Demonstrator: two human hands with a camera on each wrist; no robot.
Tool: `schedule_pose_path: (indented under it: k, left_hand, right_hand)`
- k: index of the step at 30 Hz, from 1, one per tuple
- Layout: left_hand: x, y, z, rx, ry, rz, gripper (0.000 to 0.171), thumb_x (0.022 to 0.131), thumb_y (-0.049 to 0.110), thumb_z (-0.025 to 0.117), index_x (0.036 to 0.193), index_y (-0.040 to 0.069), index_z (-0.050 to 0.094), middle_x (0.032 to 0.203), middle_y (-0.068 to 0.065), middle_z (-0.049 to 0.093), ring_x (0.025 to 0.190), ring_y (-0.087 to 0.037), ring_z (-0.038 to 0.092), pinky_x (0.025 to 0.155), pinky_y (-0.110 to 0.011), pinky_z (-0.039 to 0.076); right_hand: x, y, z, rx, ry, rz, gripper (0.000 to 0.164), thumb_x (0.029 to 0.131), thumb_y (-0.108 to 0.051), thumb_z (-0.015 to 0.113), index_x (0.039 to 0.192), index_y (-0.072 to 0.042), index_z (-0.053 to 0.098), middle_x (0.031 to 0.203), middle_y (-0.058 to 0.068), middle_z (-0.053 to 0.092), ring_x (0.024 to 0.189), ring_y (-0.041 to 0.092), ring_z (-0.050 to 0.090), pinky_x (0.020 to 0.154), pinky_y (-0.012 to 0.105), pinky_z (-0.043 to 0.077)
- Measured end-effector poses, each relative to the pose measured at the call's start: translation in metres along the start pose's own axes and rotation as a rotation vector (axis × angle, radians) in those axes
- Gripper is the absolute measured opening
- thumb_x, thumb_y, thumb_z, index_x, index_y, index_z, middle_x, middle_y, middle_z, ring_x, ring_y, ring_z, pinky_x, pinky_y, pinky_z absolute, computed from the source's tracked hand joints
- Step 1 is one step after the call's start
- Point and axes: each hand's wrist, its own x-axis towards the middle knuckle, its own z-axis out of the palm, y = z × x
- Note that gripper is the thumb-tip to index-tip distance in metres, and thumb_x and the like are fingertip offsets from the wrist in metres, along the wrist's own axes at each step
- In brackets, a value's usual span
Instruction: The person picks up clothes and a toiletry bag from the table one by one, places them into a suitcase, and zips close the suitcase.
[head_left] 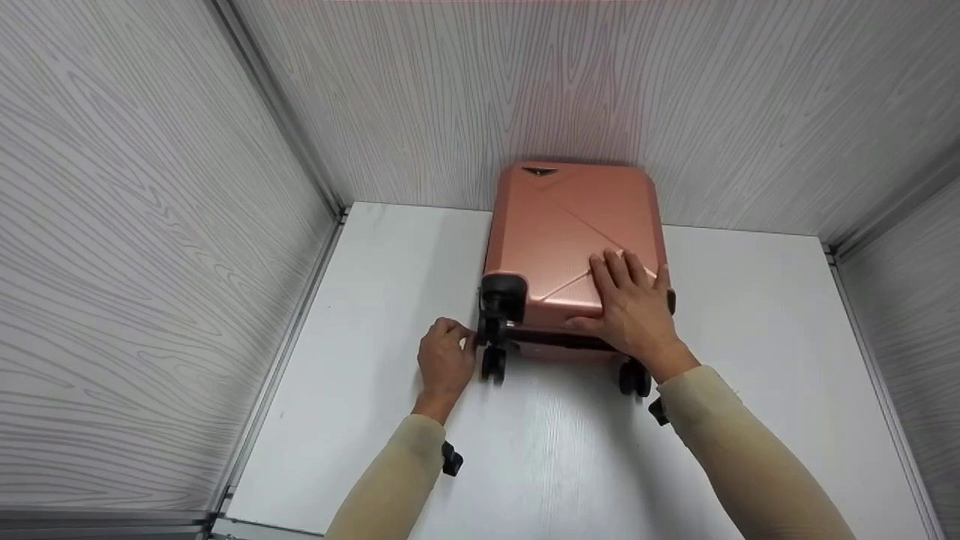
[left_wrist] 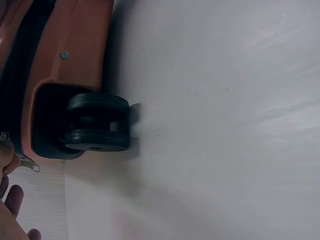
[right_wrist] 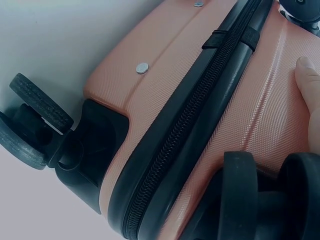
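Note:
A pink hard-shell suitcase (head_left: 574, 217) lies flat, its wheeled end toward me. My left hand (head_left: 445, 360) is at its near left corner, where thumb and finger pinch a metal zipper pull (left_wrist: 31, 165). Spread over the lid's near right part, my right hand (head_left: 634, 315) rests with straight fingers. The black zipper (right_wrist: 182, 120) runs along the suitcase's side; the stretch seen in the right wrist view has its teeth together. Black caster wheels (left_wrist: 97, 122) stick out from the corners.
The suitcase lies on a white tabletop (head_left: 397, 270), its far end close to the wood-grain back panel (head_left: 420, 97). Similar panels stand at left (head_left: 135, 225) and right (head_left: 922, 262). A black strap (head_left: 451, 459) is on the left sleeve.

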Motion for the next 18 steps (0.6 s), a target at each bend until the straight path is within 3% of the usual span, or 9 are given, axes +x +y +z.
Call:
schedule_pose_path:
  k: [8,18]
  left_hand:
    - [0.006,0.0,0.0,0.015,-0.006,-0.041,0.009,0.089,0.012,0.085,0.084,0.005,0.081,0.091,-0.007,0.066,0.08,-0.027,0.068,0.073,-0.045,0.056]
    - [0.012,-0.003,-0.002,0.014,0.009,-0.028,0.013,0.088,0.014,0.086,0.081,0.005,0.081,0.088,-0.007,0.065,0.078,-0.028,0.067,0.07,-0.044,0.056]
  right_hand:
    - [0.0,0.0,-0.001,0.001,-0.015,0.001,0.119,0.084,-0.091,0.053,0.169,-0.012,0.025,0.173,0.016,0.029,0.16,0.041,0.023,0.117,0.083,0.013]
    - [0.0,0.0,0.0,0.0,0.0,-0.004,0.118,0.084,-0.09,0.054,0.168,-0.013,0.027,0.172,0.016,0.03,0.16,0.04,0.024,0.117,0.083,0.014]
